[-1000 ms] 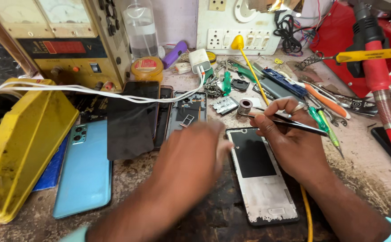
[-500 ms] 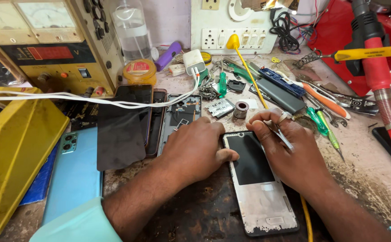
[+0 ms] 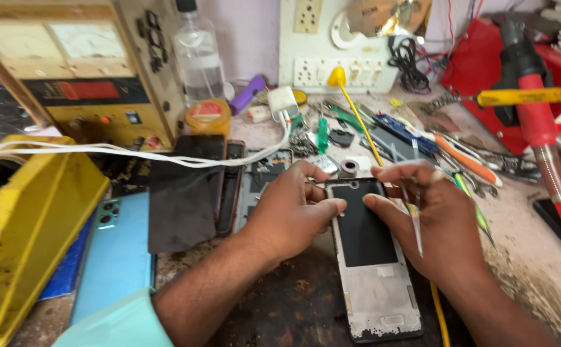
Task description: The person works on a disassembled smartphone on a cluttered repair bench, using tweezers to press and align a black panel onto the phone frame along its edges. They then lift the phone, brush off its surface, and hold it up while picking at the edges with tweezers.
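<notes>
- The opened phone frame (image 3: 374,257) lies flat on the dark worktop (image 3: 293,308), between both hands.
- Left hand (image 3: 293,212) rests on the frame's upper left edge, fingers curled, thumb pressing its side.
- Right hand (image 3: 438,225) pinches tweezers (image 3: 414,218), thumb touching the frame's right edge.
- A light-blue phone (image 3: 116,257) lies well to the left.

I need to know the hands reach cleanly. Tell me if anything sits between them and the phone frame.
Nothing visible does. Left hand and right hand both touch the phone frame at its top; the right also holds tweezers.
</notes>
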`<move>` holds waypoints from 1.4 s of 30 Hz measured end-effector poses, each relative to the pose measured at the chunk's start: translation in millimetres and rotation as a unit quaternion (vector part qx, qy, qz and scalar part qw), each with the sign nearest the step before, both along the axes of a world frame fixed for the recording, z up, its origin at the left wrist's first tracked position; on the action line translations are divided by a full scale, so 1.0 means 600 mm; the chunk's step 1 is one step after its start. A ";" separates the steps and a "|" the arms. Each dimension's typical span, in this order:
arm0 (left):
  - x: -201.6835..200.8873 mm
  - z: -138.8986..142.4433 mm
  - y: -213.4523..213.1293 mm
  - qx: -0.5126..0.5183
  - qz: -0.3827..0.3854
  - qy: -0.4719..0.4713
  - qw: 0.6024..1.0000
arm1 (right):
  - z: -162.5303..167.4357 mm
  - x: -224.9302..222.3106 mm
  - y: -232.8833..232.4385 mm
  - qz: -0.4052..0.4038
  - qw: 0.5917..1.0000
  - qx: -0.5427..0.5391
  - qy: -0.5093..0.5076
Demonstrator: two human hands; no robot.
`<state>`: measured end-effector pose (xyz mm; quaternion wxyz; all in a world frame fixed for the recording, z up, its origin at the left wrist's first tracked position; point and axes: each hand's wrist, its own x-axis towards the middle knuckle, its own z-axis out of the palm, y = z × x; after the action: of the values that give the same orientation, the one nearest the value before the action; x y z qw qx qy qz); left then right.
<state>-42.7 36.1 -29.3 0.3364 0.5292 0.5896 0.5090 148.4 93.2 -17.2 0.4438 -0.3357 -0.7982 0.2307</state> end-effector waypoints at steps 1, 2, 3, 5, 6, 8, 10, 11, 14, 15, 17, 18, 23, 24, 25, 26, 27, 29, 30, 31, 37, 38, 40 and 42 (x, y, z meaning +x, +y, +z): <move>0.000 0.000 0.002 0.004 -0.014 -0.096 0.995 | -0.001 0.002 -0.001 0.008 1.000 0.018 0.021; -0.004 0.001 0.004 0.023 -0.024 -0.097 0.995 | -0.001 0.002 -0.002 0.015 0.998 0.035 0.042; -0.004 0.002 0.006 0.041 -0.037 -0.101 0.993 | -0.001 0.003 -0.002 0.021 0.997 0.017 0.072; -0.004 0.003 0.006 0.063 -0.057 -0.107 0.991 | 0.000 0.005 -0.005 0.027 0.991 -0.024 0.128; -0.005 0.004 0.006 0.069 -0.061 -0.108 0.990 | 0.000 0.007 -0.006 0.039 0.990 -0.011 0.138; -0.007 0.005 0.003 0.072 -0.067 -0.117 0.988 | 0.001 0.009 -0.007 0.065 0.985 0.016 0.161; -0.007 0.007 0.000 0.068 -0.072 -0.136 0.986 | 0.000 0.015 -0.013 0.047 0.985 0.071 0.147; -0.007 0.009 -0.001 0.075 -0.079 -0.139 0.984 | -0.001 0.018 -0.016 0.037 0.984 0.099 0.140; -0.008 0.013 -0.005 0.085 -0.095 -0.147 0.981 | -0.005 0.024 -0.021 0.096 0.969 0.016 0.226; -0.008 0.014 -0.006 0.085 -0.097 -0.148 0.981 | -0.005 0.026 -0.020 0.060 0.981 0.068 0.174; -0.007 0.014 -0.007 0.088 -0.102 -0.152 0.979 | -0.004 0.027 -0.017 0.018 0.986 0.123 0.107; -0.007 0.014 -0.005 0.091 -0.104 -0.153 0.979 | -0.003 0.027 -0.014 0.011 0.987 0.127 0.095; -0.006 0.012 -0.003 0.075 -0.107 -0.164 0.978 | -0.002 0.008 -0.001 0.056 0.975 -0.044 0.212; -0.006 0.012 -0.003 0.071 -0.107 -0.164 0.978 | -0.001 0.005 0.000 0.041 0.979 -0.039 0.195; -0.006 0.012 -0.002 0.068 -0.106 -0.164 0.978 | 0.000 0.002 0.002 0.027 0.983 -0.033 0.179; -0.006 0.013 -0.001 0.070 -0.106 -0.163 0.979 | 0.001 0.000 0.003 0.013 0.986 -0.027 0.162; -0.006 0.013 -0.002 0.070 -0.105 -0.161 0.979 | 0.001 -0.002 0.003 0.017 0.986 -0.023 0.166; -0.006 0.013 -0.002 0.067 -0.105 -0.160 0.979 | 0.002 -0.006 0.003 0.026 0.984 -0.014 0.174; -0.007 0.013 -0.003 0.064 -0.106 -0.159 0.979 | 0.002 -0.007 0.003 0.036 0.984 -0.007 0.176; -0.007 0.013 -0.003 0.062 -0.106 -0.159 0.980 | 0.002 -0.007 0.003 0.046 0.983 0.001 0.179; -0.007 0.010 0.000 0.072 -0.110 -0.165 0.977 | -0.006 -0.001 0.003 0.072 0.977 0.003 0.201; -0.008 0.010 0.000 0.075 -0.110 -0.166 0.977 | -0.008 0.000 0.003 0.069 0.977 0.001 0.203; -0.007 0.009 -0.001 0.079 -0.110 -0.169 0.976 | -0.011 0.001 0.003 0.062 0.980 0.018 0.187; -0.006 0.008 0.000 0.087 -0.113 -0.165 0.976 | -0.012 0.001 0.005 0.061 0.981 0.035 0.183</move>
<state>-46.5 35.8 -24.2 0.4372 0.5280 0.4162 0.5974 148.7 96.1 -24.6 0.5789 -0.2230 -0.7299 0.2871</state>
